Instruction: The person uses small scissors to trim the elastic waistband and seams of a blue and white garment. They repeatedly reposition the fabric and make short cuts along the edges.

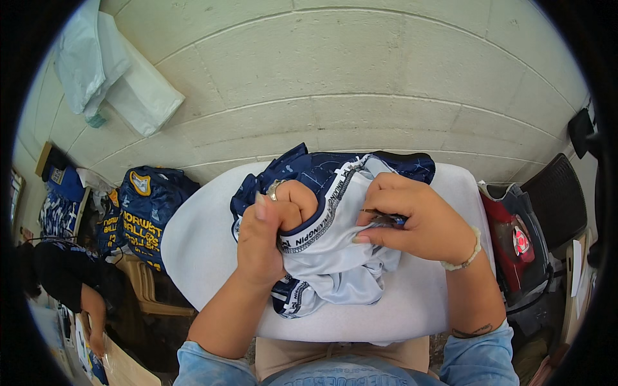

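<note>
A navy and white sports garment [341,267] lies bunched up, its pale inner side turned outward. Lettered tape [330,202] with dark overlock stitching runs along its edge. My left hand [264,235], a ring on one finger, is closed on the navy-bound edge of the garment, its fingertips partly hidden. My right hand [415,215], with a beaded bracelet at the wrist, is closed around small metal thread snips [384,219]. The snips lie against the white cloth just right of the tape, and most of their body is hidden in my palm.
Under the garment is a rounded, white-covered board [199,244] close to a block wall [360,71]. Navy jerseys [151,209] hang at left above stacked plastic chairs [145,283]. A person in black [87,283] works at far left. A red and grey bag [518,238] stands right.
</note>
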`<action>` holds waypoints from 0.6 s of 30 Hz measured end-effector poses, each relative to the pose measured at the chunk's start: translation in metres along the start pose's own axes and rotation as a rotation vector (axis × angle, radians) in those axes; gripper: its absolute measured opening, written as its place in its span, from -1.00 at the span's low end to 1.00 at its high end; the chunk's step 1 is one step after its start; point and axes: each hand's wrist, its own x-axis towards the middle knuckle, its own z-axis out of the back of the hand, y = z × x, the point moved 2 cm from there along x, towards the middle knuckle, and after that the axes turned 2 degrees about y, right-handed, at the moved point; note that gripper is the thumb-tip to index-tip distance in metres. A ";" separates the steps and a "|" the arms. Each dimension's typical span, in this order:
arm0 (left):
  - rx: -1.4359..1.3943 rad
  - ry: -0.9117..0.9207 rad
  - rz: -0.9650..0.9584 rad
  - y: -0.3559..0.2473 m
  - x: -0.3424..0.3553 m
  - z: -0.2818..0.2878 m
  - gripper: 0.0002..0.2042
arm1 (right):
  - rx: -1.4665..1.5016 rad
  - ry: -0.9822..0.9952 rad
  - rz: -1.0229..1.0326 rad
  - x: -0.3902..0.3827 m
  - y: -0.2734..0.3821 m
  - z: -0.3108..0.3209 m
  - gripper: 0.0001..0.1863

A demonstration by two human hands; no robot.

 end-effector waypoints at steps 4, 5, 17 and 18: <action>-0.326 -0.085 0.115 -0.001 0.003 -0.002 -0.35 | -0.056 0.064 -0.059 -0.003 0.000 -0.001 -0.80; -0.380 -0.083 0.179 -0.003 0.004 0.000 -0.36 | -0.061 0.083 -0.067 -0.004 0.000 -0.001 -0.80; 0.210 0.053 0.758 0.004 0.007 -0.003 -0.59 | -0.072 0.149 -0.033 -0.006 0.004 -0.003 -0.78; 0.192 0.075 0.756 0.005 0.008 -0.004 -0.65 | -0.061 0.160 -0.030 -0.006 0.005 -0.003 -0.78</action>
